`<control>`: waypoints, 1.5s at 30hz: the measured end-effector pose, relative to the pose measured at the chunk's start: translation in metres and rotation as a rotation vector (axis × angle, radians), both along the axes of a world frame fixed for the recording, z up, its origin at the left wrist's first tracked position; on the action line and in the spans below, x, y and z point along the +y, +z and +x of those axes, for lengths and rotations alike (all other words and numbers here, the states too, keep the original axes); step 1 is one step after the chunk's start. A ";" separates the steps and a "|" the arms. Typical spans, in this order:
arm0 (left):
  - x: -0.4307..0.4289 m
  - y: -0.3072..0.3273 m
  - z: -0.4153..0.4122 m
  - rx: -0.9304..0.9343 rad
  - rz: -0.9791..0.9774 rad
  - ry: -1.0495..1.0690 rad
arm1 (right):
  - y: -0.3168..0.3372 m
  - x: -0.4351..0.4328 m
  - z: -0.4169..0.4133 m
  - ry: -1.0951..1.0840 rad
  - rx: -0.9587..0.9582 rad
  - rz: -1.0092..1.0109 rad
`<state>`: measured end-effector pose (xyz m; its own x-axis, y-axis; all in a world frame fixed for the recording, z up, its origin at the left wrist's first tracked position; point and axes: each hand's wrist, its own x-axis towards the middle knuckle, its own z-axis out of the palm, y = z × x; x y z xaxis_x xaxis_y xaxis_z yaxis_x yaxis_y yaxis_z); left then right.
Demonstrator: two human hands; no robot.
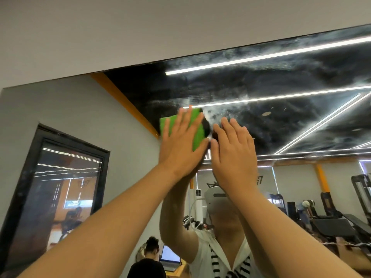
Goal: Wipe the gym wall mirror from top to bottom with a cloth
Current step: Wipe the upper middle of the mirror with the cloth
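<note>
- The mirror (281, 81) is bounded above by a straight top edge that runs slanting across the view, low at the left and high at the right; its left edge is seen at the far left.
- Above that edge a plain, matt, pale wall (140, 27) is seen.
- The cloth (197, 135) is held flat against the glass below the top edge, with a broad band of glass between them; open glass is left to its right, to its left and beneath it.
- The cloth is bright green, nappy in texture and roughly rectangular; its upper and right edges are seen past the fingers.
- The left hand (180, 145) is laid over the cloth, fingers straight and slightly fanned, palm pressed on it.
- The right hand (234, 153) is raised just beside the cloth, on its right, fingers straight and close together, palm toward the glass; whether the glass is touched cannot be told.
- A small dark shape is seen between the two hands; what it is cannot be told.
- Hazy white smears (218, 112) are spread in cloudy swirls over the upper glass, mostly right of the hands.
- The glass is smooth and glossy; long thin light strips (261, 56), a dark-framed door (66, 177), gym machines (331, 227) and a laptop (170, 254) are reflected in it.
</note>
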<state>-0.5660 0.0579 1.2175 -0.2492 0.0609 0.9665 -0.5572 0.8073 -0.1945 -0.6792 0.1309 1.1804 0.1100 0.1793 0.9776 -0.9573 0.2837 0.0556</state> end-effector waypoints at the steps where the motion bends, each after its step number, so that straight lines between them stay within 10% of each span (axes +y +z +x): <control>1: 0.006 0.001 -0.008 -0.037 -0.029 0.008 | 0.000 0.001 0.000 0.017 0.002 -0.012; 33: -0.123 -0.014 0.120 0.005 -0.076 0.098 | -0.007 0.010 -0.002 -0.039 -0.020 0.130; 45: -0.068 -0.069 0.047 -0.083 -0.193 0.027 | -0.009 0.008 -0.004 -0.044 -0.010 0.094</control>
<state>-0.5190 -0.0101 1.1481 -0.3312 0.2354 0.9137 -0.5534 0.7358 -0.3902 -0.6829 0.1388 1.1712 0.1064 0.0814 0.9910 -0.9445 0.3199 0.0751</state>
